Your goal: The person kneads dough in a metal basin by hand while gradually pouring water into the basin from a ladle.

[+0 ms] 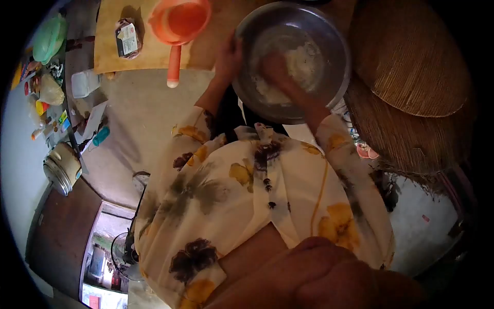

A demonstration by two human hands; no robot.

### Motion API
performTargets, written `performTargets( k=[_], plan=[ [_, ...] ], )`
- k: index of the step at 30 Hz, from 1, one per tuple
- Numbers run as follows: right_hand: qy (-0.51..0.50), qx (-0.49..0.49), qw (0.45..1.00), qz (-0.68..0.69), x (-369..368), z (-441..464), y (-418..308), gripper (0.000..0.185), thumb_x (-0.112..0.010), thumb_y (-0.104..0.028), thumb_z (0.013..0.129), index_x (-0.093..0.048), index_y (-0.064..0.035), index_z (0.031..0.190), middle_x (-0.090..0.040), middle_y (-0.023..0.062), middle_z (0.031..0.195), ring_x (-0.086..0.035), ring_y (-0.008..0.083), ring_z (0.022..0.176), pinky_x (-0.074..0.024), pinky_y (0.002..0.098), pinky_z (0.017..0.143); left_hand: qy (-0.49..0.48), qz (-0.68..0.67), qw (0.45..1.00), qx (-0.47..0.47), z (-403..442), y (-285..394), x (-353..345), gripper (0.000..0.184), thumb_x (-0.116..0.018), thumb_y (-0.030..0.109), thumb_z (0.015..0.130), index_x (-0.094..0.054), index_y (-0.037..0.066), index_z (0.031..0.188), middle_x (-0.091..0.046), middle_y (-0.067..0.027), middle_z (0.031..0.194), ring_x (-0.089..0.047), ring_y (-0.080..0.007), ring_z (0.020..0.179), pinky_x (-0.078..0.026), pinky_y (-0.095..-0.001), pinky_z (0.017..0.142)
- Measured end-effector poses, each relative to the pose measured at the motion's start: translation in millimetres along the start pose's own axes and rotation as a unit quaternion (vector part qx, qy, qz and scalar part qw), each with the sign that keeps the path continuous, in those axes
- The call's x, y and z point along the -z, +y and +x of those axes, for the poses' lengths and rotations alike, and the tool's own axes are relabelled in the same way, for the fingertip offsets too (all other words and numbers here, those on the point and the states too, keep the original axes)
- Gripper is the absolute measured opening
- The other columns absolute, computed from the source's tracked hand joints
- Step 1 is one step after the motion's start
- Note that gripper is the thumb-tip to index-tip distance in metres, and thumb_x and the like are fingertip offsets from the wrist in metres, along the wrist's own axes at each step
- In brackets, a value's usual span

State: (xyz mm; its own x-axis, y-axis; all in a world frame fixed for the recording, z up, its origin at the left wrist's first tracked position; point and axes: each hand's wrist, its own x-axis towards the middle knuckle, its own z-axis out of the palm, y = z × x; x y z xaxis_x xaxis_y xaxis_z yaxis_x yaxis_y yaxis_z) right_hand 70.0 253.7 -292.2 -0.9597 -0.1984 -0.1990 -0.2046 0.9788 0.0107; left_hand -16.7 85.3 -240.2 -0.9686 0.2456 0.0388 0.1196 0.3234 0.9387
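Note:
A wide metal basin (pixel 335 85) sits at the table's front edge, with pale, floury, dough-like material (pixel 303 64) spread over its bottom. My left hand (pixel 229 61) grips the basin's left rim. Inside the basin, my right hand (pixel 274 68) is down in the pale material; it is blurred, and its fingers cannot be made out. Left of the basin is an orange-red plastic dipper (pixel 180 23), its handle (pixel 174 67) reaching past the table edge. Farther left lies a small package with a white label (pixel 128 40).
The wooden table (pixel 149 56) runs along the top. Round woven straw mats (pixel 411 67) overlap at the right, close to the basin. On the left, a cluttered counter holds a green plastic container (pixel 50 38), a clear tub (pixel 85 83) and a lidded pot (pixel 63 167).

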Motion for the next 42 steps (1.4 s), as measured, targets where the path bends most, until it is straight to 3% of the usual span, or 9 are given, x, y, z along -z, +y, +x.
performTargets(
  k=[7,9,13,18,20,29,34,38,42],
  plan=[
    [-0.082,0.006,0.986,0.143,-40.9,15.7,104.2,0.03,-0.056,-0.032,0.084,-0.074,-0.0086,0.081,-0.07,0.0136,0.082,-0.068,0.0301,0.082,-0.053,0.044,0.074,0.026,0.046,0.998,-0.037,1.8,4.6,2.7,0.039,-0.057,0.023,0.094,-0.056,-0.001,0.124,-0.067,-0.0212,0.089,-0.065,-0.0318,0.079,-0.051,-0.0401,0.074],
    [-0.136,-0.107,0.983,0.056,38.8,32.3,62.5,0.032,-0.056,-0.037,0.085,-0.075,-0.0108,0.083,-0.07,0.0127,0.081,-0.068,0.0296,0.073,-0.054,0.0456,0.069,-0.01,0.055,0.998,0.002,0.7,10.8,4.6,0.04,-0.057,0.024,0.094,-0.056,-0.001,0.125,-0.066,-0.0228,0.093,-0.065,-0.0324,0.082,-0.051,-0.0411,0.076],
    [-0.024,-0.008,1.0,-0.007,5.4,32.1,8.0,0.026,-0.06,-0.034,0.081,-0.073,-0.0177,0.096,-0.07,0.0085,0.091,-0.068,0.0265,0.083,-0.0538,0.0474,0.07,0.024,-0.024,0.998,-0.049,3.9,-3.9,-4.3,0.04,-0.057,0.025,0.094,-0.056,0.0,0.125,-0.066,-0.0227,0.088,-0.066,-0.0314,0.078,-0.051,-0.0413,0.073],
    [-0.209,-0.222,0.876,0.373,52.3,-4.9,115.5,0.023,-0.058,-0.029,0.08,-0.07,-0.0095,0.087,-0.068,0.0129,0.087,-0.067,0.0308,0.084,-0.0526,0.0502,0.073,-0.041,0.056,0.996,0.059,1.9,21.2,9.1,0.037,-0.055,0.021,0.095,-0.055,0.001,0.126,-0.067,-0.0212,0.096,-0.067,-0.0313,0.086,-0.051,-0.0399,0.073],
    [-0.031,-0.005,1.0,-0.003,3.1,-29.1,104.5,0.028,-0.057,-0.032,0.085,-0.07,-0.0073,0.088,-0.068,0.0161,0.087,-0.067,0.0324,0.085,-0.052,0.0497,0.077,-0.032,0.007,0.999,0.038,2.8,18.7,4.5,0.036,-0.055,0.02,0.095,-0.056,0.001,0.126,-0.067,-0.0209,0.099,-0.067,-0.0318,0.088,-0.051,-0.0402,0.073],
    [-0.104,-0.158,0.963,0.191,51.1,-17.3,97.3,0.03,-0.059,-0.033,0.082,-0.071,-0.0053,0.087,-0.068,0.0182,0.081,-0.066,0.0347,0.077,-0.0518,0.0479,0.077,-0.002,0.001,1.0,-0.013,2.6,-4.9,-1.1,0.033,-0.055,0.018,0.095,-0.057,0.001,0.123,-0.067,-0.0209,0.1,-0.067,-0.0301,0.089,-0.052,-0.0381,0.077],
    [-0.136,-0.031,0.983,0.116,38.3,21.2,13.9,0.029,-0.062,-0.035,0.08,-0.072,-0.0119,0.096,-0.069,0.0138,0.1,-0.065,0.0354,0.092,-0.0444,0.0529,0.092,0.008,-0.022,0.998,-0.054,6.5,6.8,-1.7,0.035,-0.055,0.018,0.095,-0.057,0.001,0.124,-0.067,-0.0205,0.093,-0.066,-0.0282,0.081,-0.051,-0.0387,0.073],
    [0.111,0.123,0.98,0.114,66.8,40.1,71.5,0.037,-0.061,-0.035,0.083,-0.068,-0.0066,0.104,-0.065,0.0188,0.111,-0.061,0.0365,0.102,-0.0447,0.0532,0.091,-0.022,0.029,0.999,-0.002,0.1,17.1,6.7,0.036,-0.055,0.02,0.095,-0.056,0.001,0.125,-0.066,-0.0198,0.089,-0.064,-0.0265,0.075,-0.05,-0.0385,0.07],
    [-0.021,-0.18,0.966,0.186,52.4,-11.2,119.9,0.046,-0.062,-0.034,0.085,-0.058,-0.0003,0.117,-0.062,0.0248,0.11,-0.057,0.04,0.109,-0.0458,0.0484,0.093,-0.06,0.064,0.994,0.059,1.3,27.1,11.9,0.037,-0.056,0.02,0.094,-0.056,0.002,0.126,-0.065,-0.0193,0.088,-0.062,-0.0264,0.073,-0.049,-0.0379,0.067]
  ],
)
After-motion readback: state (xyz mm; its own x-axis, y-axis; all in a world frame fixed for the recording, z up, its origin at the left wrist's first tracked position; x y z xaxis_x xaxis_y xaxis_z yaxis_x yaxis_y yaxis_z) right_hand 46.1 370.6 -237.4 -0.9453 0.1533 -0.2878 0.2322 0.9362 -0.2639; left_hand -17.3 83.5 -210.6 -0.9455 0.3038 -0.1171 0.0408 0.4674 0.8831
